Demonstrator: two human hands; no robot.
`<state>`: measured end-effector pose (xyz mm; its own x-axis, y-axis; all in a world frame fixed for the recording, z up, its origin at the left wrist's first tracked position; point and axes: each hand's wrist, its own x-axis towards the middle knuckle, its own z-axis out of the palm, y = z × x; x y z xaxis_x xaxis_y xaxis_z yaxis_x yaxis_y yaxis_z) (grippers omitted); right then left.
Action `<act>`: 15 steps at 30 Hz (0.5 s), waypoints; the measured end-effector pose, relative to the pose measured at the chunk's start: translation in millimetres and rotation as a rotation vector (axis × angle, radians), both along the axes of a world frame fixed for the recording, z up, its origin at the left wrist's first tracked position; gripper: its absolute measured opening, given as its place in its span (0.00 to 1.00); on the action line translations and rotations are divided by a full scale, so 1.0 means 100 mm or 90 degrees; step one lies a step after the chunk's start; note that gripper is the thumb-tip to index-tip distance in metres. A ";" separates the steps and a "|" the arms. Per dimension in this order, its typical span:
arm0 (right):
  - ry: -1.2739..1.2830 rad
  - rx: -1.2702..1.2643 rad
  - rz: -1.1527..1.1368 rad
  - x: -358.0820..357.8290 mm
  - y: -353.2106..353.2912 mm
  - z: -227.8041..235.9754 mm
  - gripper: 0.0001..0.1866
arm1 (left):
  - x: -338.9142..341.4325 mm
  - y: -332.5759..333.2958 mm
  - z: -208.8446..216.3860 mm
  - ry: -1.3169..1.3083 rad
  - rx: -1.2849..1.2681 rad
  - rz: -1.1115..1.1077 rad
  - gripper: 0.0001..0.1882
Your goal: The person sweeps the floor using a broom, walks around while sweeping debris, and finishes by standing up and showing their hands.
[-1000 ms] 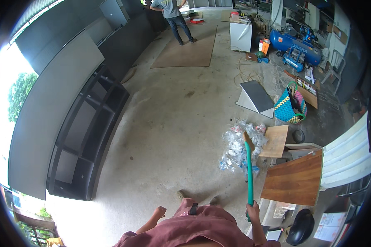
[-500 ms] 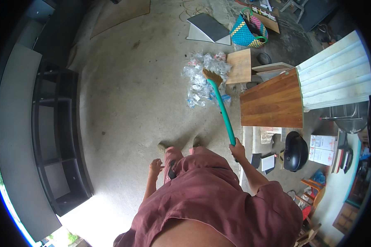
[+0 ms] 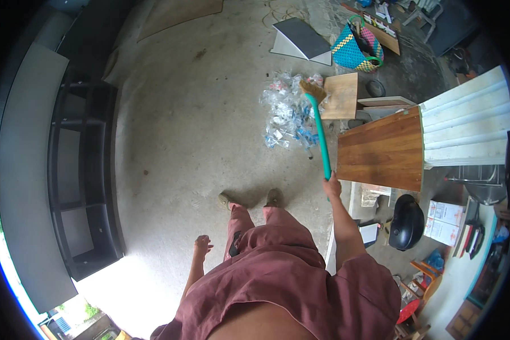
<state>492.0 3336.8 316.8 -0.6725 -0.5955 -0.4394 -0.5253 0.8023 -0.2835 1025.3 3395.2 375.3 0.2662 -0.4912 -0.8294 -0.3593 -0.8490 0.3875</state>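
My right hand (image 3: 332, 186) is closed around the end of the green handle of a short straw broom (image 3: 322, 136). The broom's brown bristles reach over the right edge of a heap of clear plastic wrappers (image 3: 286, 110) on the concrete floor. Bits of blue and red show among the wrappers. Out to my left, my left hand (image 3: 203, 245) hangs beside my hip with nothing in it, its fingers loosely apart. A wooden board (image 3: 341, 96) lies right beside the heap, close to the bristles.
A brown wooden panel (image 3: 382, 148) stands to the right of the handle. Beyond the heap are grey and white boards (image 3: 303, 39) and a woven blue basket (image 3: 348, 51). A dark shelf unit (image 3: 68, 164) lines the left side. Boxes (image 3: 443, 222) and a black rounded object (image 3: 405, 222) are at right.
My right hand has moved forward with the broom, and its bristles have gone up and right across the wrappers toward the wooden board. My left hand stays low and empty.
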 end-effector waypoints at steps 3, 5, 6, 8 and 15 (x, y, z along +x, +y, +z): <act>0.010 -0.001 0.006 -0.18 -0.34 -0.08 0.25 | -0.23 -0.18 0.18 0.025 -0.063 -0.013 0.16; 0.012 0.012 0.007 -0.25 -0.55 -0.11 0.24 | -0.38 -0.23 0.24 0.031 -0.072 -0.009 0.17; 0.005 0.015 -0.004 -0.26 -0.62 -0.14 0.22 | -0.41 -0.24 0.25 0.039 -0.081 -0.010 0.17; -0.001 0.017 -0.005 -0.28 -0.78 -0.17 0.20 | -0.43 -0.17 0.19 0.044 -0.075 -0.005 0.17; -0.038 0.043 -0.069 -0.56 -1.05 -0.53 0.19 | -0.35 0.06 0.06 -0.012 -0.002 -0.012 0.16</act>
<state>435.9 3231.4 264.1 -0.7025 -0.4894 -0.5167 -0.4189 0.8713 -0.2557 990.4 3400.8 381.4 0.2717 -0.4983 -0.8233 -0.3823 -0.8410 0.3828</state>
